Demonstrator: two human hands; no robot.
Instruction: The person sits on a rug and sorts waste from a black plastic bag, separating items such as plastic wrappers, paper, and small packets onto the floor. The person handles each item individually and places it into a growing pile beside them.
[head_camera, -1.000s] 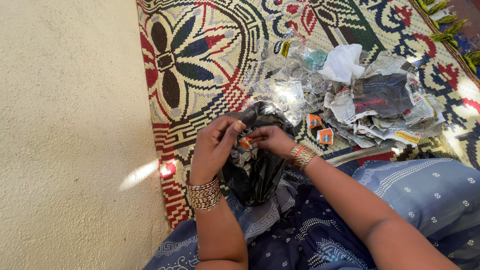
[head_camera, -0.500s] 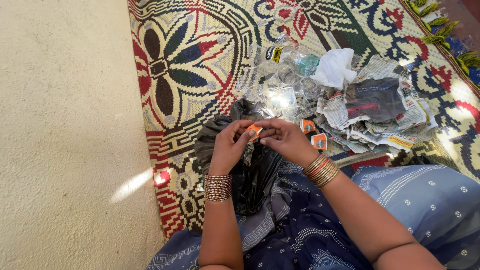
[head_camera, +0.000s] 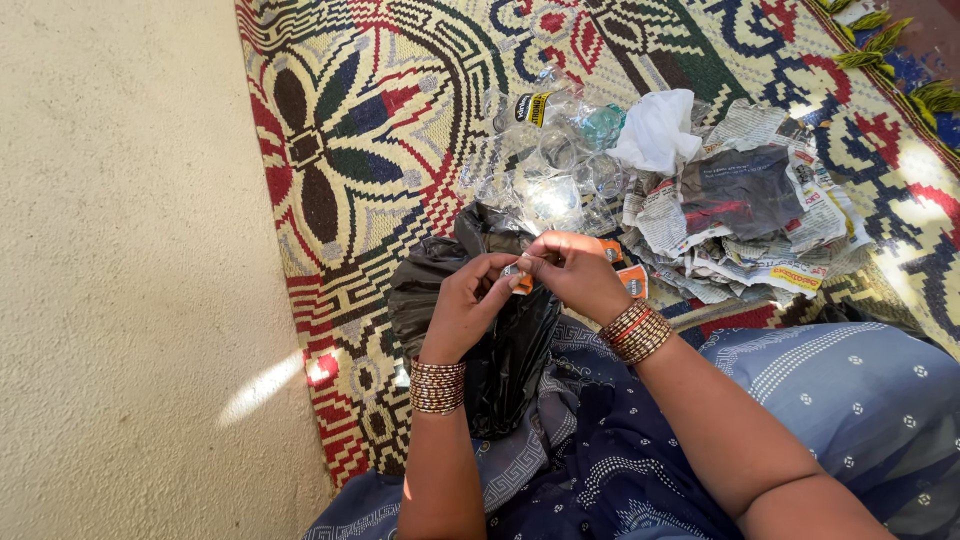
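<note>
Your left hand (head_camera: 470, 305) and right hand (head_camera: 572, 272) met fingertip to fingertip above the black plastic bag (head_camera: 500, 340) that lay across your lap and onto the woven mat (head_camera: 380, 130). Between them you pinched a small orange packet (head_camera: 520, 280): both hands were closed around it with thumbs and forefingers, the other fingers curled in, and only a sliver of orange showed between your fingertips. I could not tell whether the packet was torn or whole.

Just behind your right hand, two more orange packets (head_camera: 630, 280) lay on the mat, partly hidden by your knuckles. Beyond them sat a heap of crumpled newspaper (head_camera: 740, 215), with a white plastic bag (head_camera: 655, 130) resting against its far left edge. To the left of that, a pile of clear plastic wrappers (head_camera: 545, 170) caught the sunlight. Stacked bangles (head_camera: 437, 387) ringed both wrists. The mat ended at a bare beige floor (head_camera: 120, 260) on your left.
</note>
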